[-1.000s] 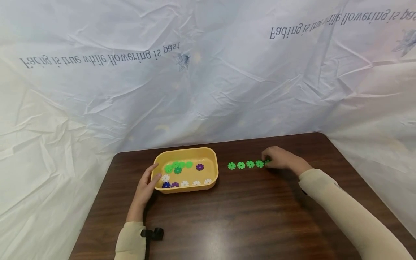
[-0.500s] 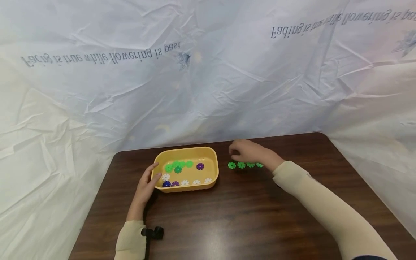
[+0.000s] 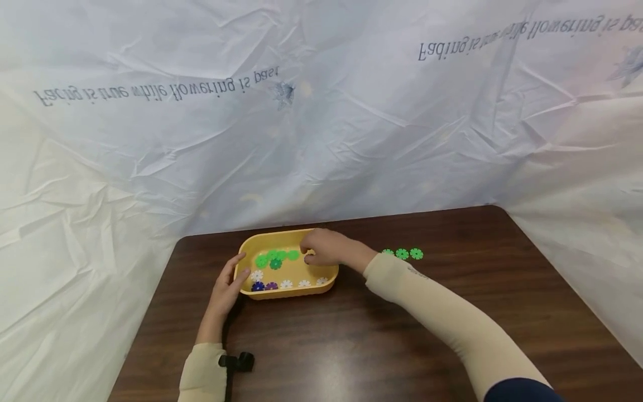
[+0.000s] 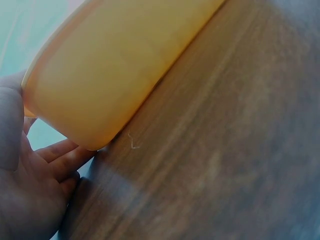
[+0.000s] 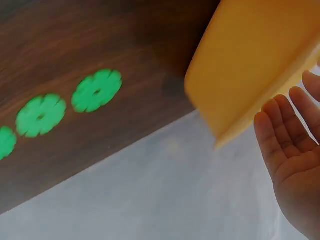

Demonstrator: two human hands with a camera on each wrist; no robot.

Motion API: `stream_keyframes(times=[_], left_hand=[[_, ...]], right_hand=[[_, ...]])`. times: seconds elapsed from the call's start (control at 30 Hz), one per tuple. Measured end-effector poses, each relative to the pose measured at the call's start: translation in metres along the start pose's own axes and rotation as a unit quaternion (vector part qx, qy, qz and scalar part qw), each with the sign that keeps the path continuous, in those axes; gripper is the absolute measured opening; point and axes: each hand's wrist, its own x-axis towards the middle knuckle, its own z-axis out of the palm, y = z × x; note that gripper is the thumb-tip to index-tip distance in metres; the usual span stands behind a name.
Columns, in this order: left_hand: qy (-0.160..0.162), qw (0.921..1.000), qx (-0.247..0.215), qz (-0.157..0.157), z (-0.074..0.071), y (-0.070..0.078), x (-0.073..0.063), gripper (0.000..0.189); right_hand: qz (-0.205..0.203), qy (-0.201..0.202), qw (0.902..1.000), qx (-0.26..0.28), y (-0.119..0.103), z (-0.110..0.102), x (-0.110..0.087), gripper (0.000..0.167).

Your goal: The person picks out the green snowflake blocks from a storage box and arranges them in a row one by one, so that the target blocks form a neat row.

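Note:
My left hand (image 3: 226,287) grips the left end of a yellow plastic basin (image 3: 286,294). In the left wrist view its thumb lies over the rim and its other fingers are on the outside. My right hand (image 3: 329,247) hovers over the basin's right end; in the right wrist view its fingers (image 5: 280,125) are loosely bent with nothing seen between them. Flower-shaped plastic discs lie in the basin: several light green (image 3: 261,261), a dark green one (image 3: 275,264), several white (image 3: 286,284), a blue one (image 3: 258,286) and a purple one (image 3: 271,286).
Right of the basin, a row of light green discs (image 3: 416,254) lies on the dark wooden table (image 3: 382,335), partly hidden by my right arm. A white printed cloth (image 3: 321,139) hangs behind the table. A black strap (image 3: 236,362) is on my left wrist.
My right hand has left the right end of the green row and moved left to above the basin. It now covers the purple disc there. My left hand stays on the basin.

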Motion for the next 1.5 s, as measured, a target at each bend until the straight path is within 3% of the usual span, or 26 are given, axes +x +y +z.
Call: stream_keyframes(times=[0.2,0.37,0.53,0.67,1.13,1.23,1.37,1.5], left_hand=[[0.004,0.9999,0.006,0.009,0.0,-0.001,0.002,0.053],[0.001,1.0,0.005,0.007,0.002,-0.002,0.001,0.053],[0.007,1.0,0.005,0.002,0.0,-0.003,0.0,0.052],[0.004,1.0,0.004,0.001,-0.001,-0.002,0.0,0.053],[0.003,0.9999,-0.003,0.013,0.003,-0.002,0.003,0.052],[0.002,0.9999,-0.003,0.014,0.002,-0.002,0.004,0.052],[0.002,0.9999,0.0,0.013,0.001,-0.002,0.004,0.052],[0.0,0.9999,0.004,0.011,-0.001,-0.001,0.004,0.052]], right_hand=[[0.006,-0.011,0.9999,0.009,-0.008,0.017,0.024,0.011],[0.048,-0.026,0.9981,0.028,-0.014,0.032,0.033,0.011],[0.055,-0.028,0.9981,-0.011,-0.02,0.044,0.038,0.033],[0.056,-0.014,0.998,-0.026,-0.021,0.049,0.04,0.036],[0.052,0.005,0.9983,0.025,-0.017,0.051,0.045,0.044],[0.045,-0.003,0.9989,0.01,-0.017,0.051,0.046,0.035],[0.034,-0.006,0.9991,0.022,-0.02,0.049,0.044,0.006],[0.023,-0.001,0.9988,0.044,-0.024,0.043,0.041,0.031]])
